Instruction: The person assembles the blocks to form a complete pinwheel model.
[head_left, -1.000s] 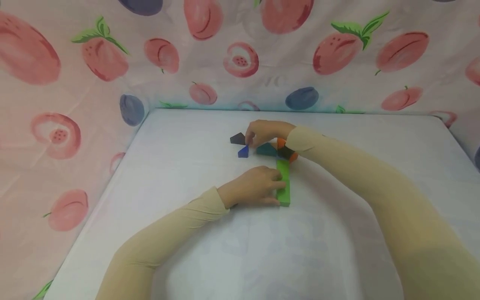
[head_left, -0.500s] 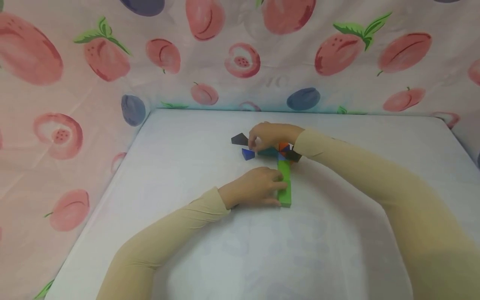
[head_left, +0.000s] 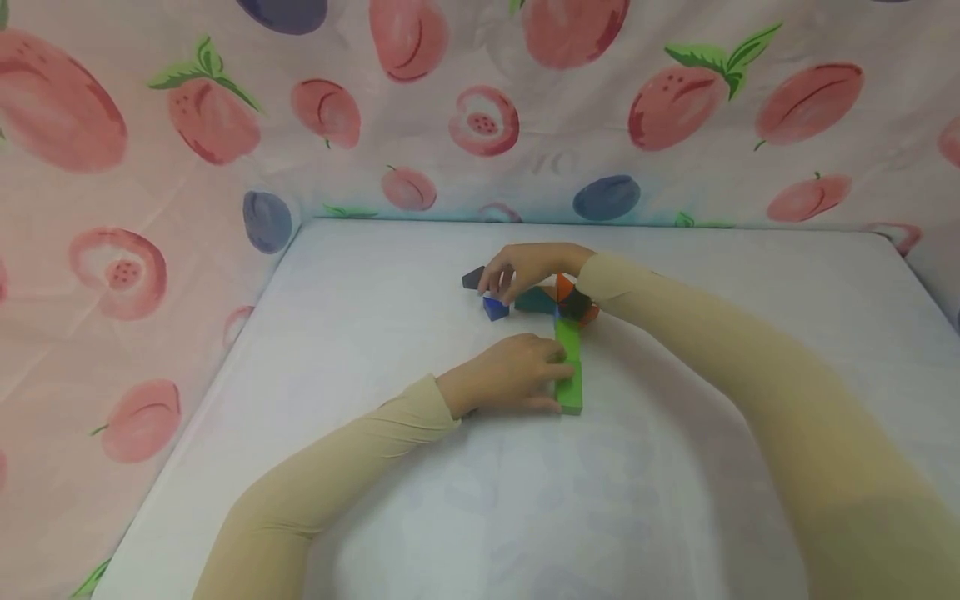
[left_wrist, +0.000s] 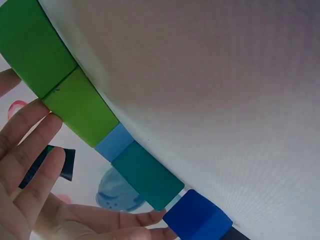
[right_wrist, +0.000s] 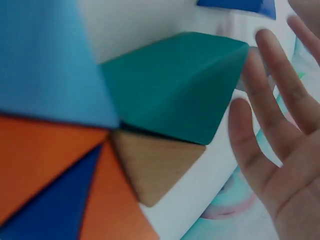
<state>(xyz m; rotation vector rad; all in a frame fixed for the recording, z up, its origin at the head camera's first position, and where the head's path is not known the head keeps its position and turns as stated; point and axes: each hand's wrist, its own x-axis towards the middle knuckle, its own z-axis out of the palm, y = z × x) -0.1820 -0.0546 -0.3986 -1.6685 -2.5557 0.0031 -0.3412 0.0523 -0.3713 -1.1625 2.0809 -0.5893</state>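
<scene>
My left hand (head_left: pixel 517 371) rests its fairly straight fingers on two green blocks (head_left: pixel 568 386), which lie end to end; the left wrist view shows fingertips along their edge. Farther back, my right hand (head_left: pixel 525 268) hovers with spread fingers around a small blue block (head_left: pixel 496 308). The right wrist view shows those fingers (right_wrist: pixel 267 105) holding nothing, beside a teal block (right_wrist: pixel 175 87). A dark block (head_left: pixel 472 278) lies left of the right hand, partly hidden by its fingertips. In the left wrist view, the blue block (left_wrist: pixel 197 215) sits just past the teal one's end.
Beyond the green blocks, a light blue block (right_wrist: pixel 45 60) joins the teal one. Orange pieces (head_left: pixel 590 315), a wood-coloured triangle (right_wrist: pixel 157 165) and another dark block (head_left: pixel 576 305) cluster there. A fruit-print cloth (head_left: pixel 480 175) rises behind the white table (head_left: pixel 375 275).
The small blue block has turned and shifted slightly right. My right hand moved right with it, then back left, its fingers spreading off the block. The left hand stays on the green blocks.
</scene>
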